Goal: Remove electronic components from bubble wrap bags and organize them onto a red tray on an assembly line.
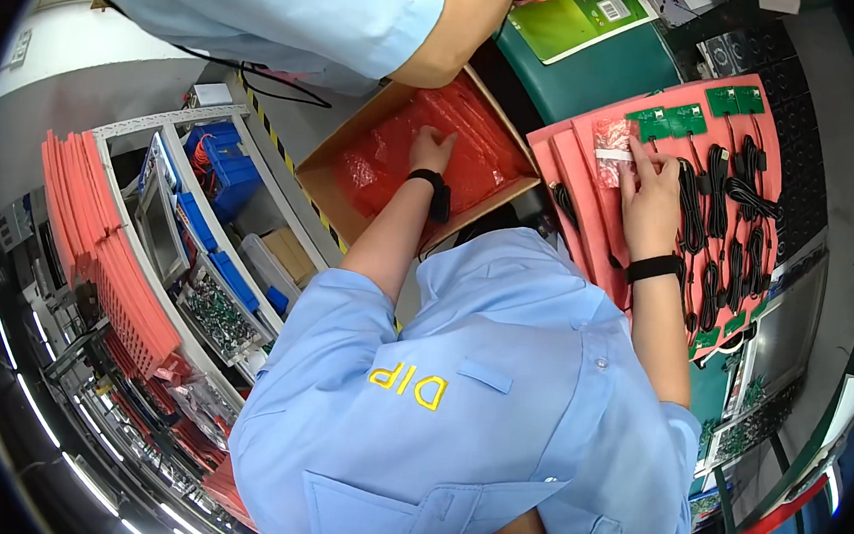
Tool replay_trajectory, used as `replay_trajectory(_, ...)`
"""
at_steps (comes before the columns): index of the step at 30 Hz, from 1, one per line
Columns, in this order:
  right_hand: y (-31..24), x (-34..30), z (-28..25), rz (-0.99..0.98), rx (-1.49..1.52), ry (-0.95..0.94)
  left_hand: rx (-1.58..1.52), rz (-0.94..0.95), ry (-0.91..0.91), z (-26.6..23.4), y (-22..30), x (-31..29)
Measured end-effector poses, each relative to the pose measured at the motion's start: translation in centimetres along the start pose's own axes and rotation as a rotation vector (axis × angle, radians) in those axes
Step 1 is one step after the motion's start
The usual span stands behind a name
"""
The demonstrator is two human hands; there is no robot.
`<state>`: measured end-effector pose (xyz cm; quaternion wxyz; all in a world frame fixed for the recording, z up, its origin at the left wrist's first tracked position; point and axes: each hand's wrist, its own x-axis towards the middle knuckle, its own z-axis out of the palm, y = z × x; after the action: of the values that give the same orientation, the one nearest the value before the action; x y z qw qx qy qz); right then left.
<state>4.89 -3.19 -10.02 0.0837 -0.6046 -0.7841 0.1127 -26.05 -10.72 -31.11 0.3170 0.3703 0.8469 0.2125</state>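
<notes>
My left hand (433, 153) is down inside a cardboard box (315, 170), its fingers curled against the red bubble bags (477, 149) in it. One of those bags appears gripped, though the fingertips are partly hidden. My right hand (653, 202) is over a pink foam sheet (704, 91), thumb and fingers apart. Its index finger reaches the edge of a small clear-and-red bubble bag (613, 139) with a white strip across it. Beside this hand, several coiled black cables (717, 192) lie on the foam, with green circuit boards (686, 120) along its far edge.
Across the box, another person's arm (456, 30) in a light blue sleeve leans in. A green folder (573, 26) lies at the back. To the left stands a shelf rack (169, 133) with blue bins (218, 162) and pink foam sheets (107, 252). A black cable hangs behind the box.
</notes>
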Motion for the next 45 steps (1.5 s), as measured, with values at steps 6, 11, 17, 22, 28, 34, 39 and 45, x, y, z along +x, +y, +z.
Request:
replay_trajectory(6,0.7,0.1,-0.8,-0.16,0.013,0.127,-0.197,-0.213,0.117,4.2,2.5,6.0)
replay_trajectory(11,0.5,1.3,-4.1,0.149,0.437,0.105,-0.54,-0.154,0.532,1.4,-7.5,10.5)
replay_trajectory(17,7.8,3.4,-1.0,0.307,0.257,0.048,-0.83,-0.025,0.0,-7.7,8.6,-0.2)
replay_trajectory(22,7.4,4.3,-0.7,0.153,0.046,0.103,-1.252,-0.099,-0.607,-8.4,19.1,-6.2)
replay_trajectory(28,8.9,1.6,-1.8,0.177,0.546,0.33,-1.328,-0.311,-1.019,-4.6,25.3,-7.4)
replay_trajectory(34,7.0,-1.8,-4.8,-0.086,0.945,0.183,-1.192,-0.352,-1.118,-2.4,27.9,-9.4)
replay_trajectory(39,7.2,-2.0,-4.3,0.008,0.656,0.247,-1.175,-0.136,-1.111,-2.6,28.3,-12.0)
replay_trajectory(45,7.3,-2.8,-4.2,-0.071,0.641,0.294,-1.247,-0.272,-1.162,-3.5,29.5,-13.4)
